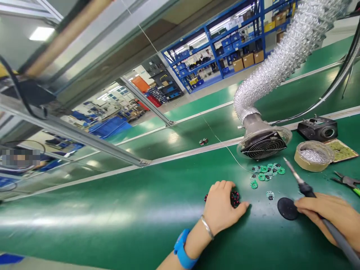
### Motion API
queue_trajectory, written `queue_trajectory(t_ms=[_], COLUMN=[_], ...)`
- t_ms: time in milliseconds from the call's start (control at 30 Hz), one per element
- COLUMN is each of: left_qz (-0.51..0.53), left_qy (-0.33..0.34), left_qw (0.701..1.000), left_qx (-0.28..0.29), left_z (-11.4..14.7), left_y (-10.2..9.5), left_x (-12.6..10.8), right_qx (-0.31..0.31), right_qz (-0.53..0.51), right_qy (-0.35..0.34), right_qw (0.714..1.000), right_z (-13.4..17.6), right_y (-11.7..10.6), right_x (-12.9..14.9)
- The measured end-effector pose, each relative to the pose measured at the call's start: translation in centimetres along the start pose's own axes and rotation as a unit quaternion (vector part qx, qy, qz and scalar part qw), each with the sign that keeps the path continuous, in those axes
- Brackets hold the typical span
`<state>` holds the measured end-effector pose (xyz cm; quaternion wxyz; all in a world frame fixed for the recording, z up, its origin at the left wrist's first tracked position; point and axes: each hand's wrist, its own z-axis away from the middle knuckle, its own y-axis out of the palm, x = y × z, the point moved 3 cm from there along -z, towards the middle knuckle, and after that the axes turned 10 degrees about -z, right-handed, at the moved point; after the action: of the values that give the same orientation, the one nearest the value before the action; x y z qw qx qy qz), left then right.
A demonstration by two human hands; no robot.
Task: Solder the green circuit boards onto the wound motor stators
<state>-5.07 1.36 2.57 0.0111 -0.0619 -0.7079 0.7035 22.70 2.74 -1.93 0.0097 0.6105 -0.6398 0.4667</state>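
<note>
Has black-and-red rings (pixel 235 198) on the green bench (pixel 126 210), partly covered by the left hand (pixel 219 208), showing between thumb and forefinger and again just past the hand at nine o'clock. Looks like a picking-up step: working over the rings with the left while holding a soldering iron (pixel 304 188) ready in the right hand (pixel 334 213). Probably calls next for narrowing left thumb and forefinger on one ring, with the iron's tip well away.

Reaches in with the left from seven o'clock, palm down and cupped, with thumb spread wide from forefinger; cannot tell any contact beneath the palm. Comes in with the right from four o'clock, fingers closed round the iron, slanting its tip toward eleven, with a black disc (pixel 287 209) by the fingertips at nine.

Outward from the rings: at two o'clock, green circuit boards (pixel 263 169); at one, a fan (pixel 263 147) at the foot of a silver duct (pixel 270 75); at three, well apart, pliers (pixel 347 180).
</note>
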Motion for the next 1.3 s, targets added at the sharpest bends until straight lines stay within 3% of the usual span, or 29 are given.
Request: queue_trajectory(t_ms=[33, 167, 367, 533, 667, 933, 1300], left_qz=[-0.011, 0.003, 0.153, 0.177, 0.17, 0.293, 0.346], left_qy=[-0.005, 0.026, 0.107, 0.133, 0.138, 0.27, 0.255], left_qw=[1.0, 0.999, 0.977, 0.968, 0.967, 0.916, 0.898], left_qx=[0.001, -0.024, -0.101, -0.117, -0.133, -0.051, -0.092], left_z=[0.1, 0.0, -0.1, -0.9, -0.9, -1.6, -1.1], left_y=[0.4, 1.2, 1.6, 3.7, 4.0, 2.6, 1.7], left_x=[-0.5, -1.7, -6.5, -10.2, -10.0, -7.7, -6.5], right_qx=[0.024, 0.013, -0.022, -0.014, -0.007, -0.003, 0.056], right_qz=[-0.011, -0.03, -0.046, -0.07, -0.055, -0.044, -0.041], right_qy=[-0.019, -0.039, 0.01, 0.036, 0.028, 0.032, 0.08], right_qw=[0.999, 0.999, 0.999, 0.997, 0.998, 0.999, 0.994], right_z=[-1.2, -3.4, -2.1, -2.2, -2.4, -2.6, -3.2], right_y=[0.3, 0.8, 0.4, 0.0, 0.1, 0.4, 1.5], right_x=[0.6, 1.7, 1.0, 0.8, 1.0, 1.2, 1.5])
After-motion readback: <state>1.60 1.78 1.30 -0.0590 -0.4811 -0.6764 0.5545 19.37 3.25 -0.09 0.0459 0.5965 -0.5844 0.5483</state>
